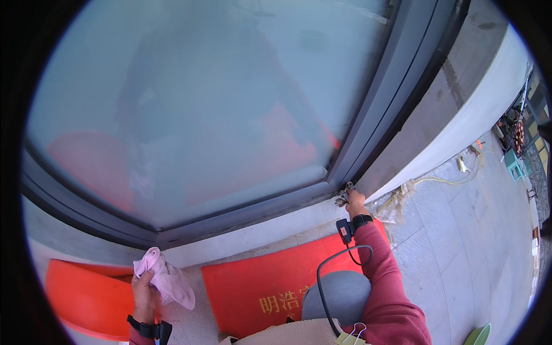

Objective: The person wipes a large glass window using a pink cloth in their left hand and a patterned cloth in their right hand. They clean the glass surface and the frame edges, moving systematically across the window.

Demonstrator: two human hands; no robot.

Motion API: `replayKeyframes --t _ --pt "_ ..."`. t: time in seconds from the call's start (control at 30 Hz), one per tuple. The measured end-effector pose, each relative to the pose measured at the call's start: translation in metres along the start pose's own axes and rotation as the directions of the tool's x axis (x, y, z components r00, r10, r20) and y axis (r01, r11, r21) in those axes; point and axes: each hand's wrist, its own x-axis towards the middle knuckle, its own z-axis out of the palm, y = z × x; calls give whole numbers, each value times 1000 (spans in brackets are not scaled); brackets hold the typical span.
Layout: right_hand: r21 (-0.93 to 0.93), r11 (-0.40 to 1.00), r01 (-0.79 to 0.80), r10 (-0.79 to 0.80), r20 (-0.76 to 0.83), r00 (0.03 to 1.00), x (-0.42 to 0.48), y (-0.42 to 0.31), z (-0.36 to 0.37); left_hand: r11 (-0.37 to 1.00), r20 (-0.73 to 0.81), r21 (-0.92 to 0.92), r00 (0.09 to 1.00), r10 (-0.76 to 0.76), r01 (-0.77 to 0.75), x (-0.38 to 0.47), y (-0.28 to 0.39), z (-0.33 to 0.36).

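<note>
My left hand (144,293) grips a bunched pink cloth (164,278), held just off the lower left corner of a framed glass pane (215,120). With my right arm stretched out, my right hand (355,202) is closed on a dirty, crumpled rag (343,199) at the lower right corner of the grey metal frame (258,213), where the frame meets the sill. The fingertips there are partly hidden. The glass looks hazy and mirrors a dim figure and red shapes.
An orange plastic basin (90,299) stands at the lower left. A red mat (246,293) with yellow writing lies below the sill (241,237). Crumpled clear plastic (394,207) lies by the wall. Farther right are a teal stool (514,166) and a green basin (478,335).
</note>
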Motion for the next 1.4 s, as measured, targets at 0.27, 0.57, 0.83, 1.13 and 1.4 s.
replayKeyframes --t 0.27,0.57,0.83,1.13,1.4 --pt "113 989 100 -107 59 993 -25 -36 2 999 -47 34 999 11 -10 -2 0 3" --pt "-703 625 339 -432 50 901 -18 7 -17 999 -24 31 999 -23 24 -5 6 7" --pt "-852 176 492 -324 422 847 -62 61 44 994 -97 108 995 -21 32 -2 3 0" --pt "-563 -414 716 76 762 643 -51 50 12 992 -84 121 996 40 -29 -3 3 4" --pt "-925 -177 337 -170 366 915 -14 23 32 998 -61 52 997 41 -38 -5 0 8"
